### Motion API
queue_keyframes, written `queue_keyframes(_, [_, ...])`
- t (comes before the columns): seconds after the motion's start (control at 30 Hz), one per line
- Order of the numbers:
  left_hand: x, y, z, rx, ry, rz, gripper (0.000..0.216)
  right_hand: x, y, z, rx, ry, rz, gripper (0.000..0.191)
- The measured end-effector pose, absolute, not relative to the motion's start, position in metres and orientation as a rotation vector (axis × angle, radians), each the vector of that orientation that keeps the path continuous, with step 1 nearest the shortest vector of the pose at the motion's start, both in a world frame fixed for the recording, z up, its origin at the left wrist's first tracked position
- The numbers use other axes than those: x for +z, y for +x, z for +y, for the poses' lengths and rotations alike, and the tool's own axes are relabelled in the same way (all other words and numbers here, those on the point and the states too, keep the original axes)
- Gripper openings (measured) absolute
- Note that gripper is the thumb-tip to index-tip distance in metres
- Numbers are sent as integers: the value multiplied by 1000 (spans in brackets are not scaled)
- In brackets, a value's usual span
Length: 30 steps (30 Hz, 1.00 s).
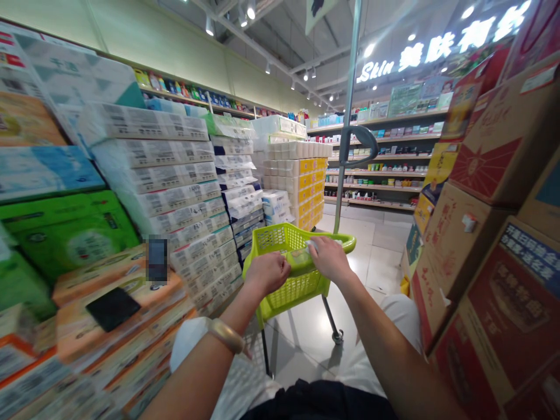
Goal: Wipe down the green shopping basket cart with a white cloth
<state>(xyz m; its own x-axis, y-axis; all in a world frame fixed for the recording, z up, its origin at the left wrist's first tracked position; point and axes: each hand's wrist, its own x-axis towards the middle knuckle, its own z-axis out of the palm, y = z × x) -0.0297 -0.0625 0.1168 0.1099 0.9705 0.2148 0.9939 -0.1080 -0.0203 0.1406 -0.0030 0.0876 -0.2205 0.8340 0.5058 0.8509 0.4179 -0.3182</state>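
A lime-green shopping cart with a perforated plastic basket stands in front of me on thin legs with casters. Closed around the left part of its handle is my left hand, with a gold-coloured bangle on that wrist. Farther right, my right hand curls over the handle too. Something small and white shows beside its fingers; its kind is not clear. A grey pole with a loop-shaped grip rises at the cart's far right side.
Tall stacks of wrapped paper packs line the left. Orange packs bear a flat black object. Cardboard cartons are piled close on the right. Stocked shelves span the back, beyond a strip of pale tiled floor.
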Motion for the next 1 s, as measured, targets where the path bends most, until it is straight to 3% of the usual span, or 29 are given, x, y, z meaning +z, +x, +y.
queue_keyframes(0.23, [115, -34, -63, -219, -2206, -1947, 41, 69, 118, -28, -101, -1024, -2073, 31])
queue_keyframes(0.5, [114, -35, -64, -212, -2212, -1910, 41, 53, 148, -11, -115, -1265, -1717, 37])
queue_keyframes(0.8, [112, -37, -64, -198, -2199, -1874, 43, 45, 117, -38, -173, -952, -1912, 34])
queue_keyframes(1.0, [114, -35, -65, -193, -2217, -1905, 41, 40, 150, -10, -148, -1096, -1662, 33])
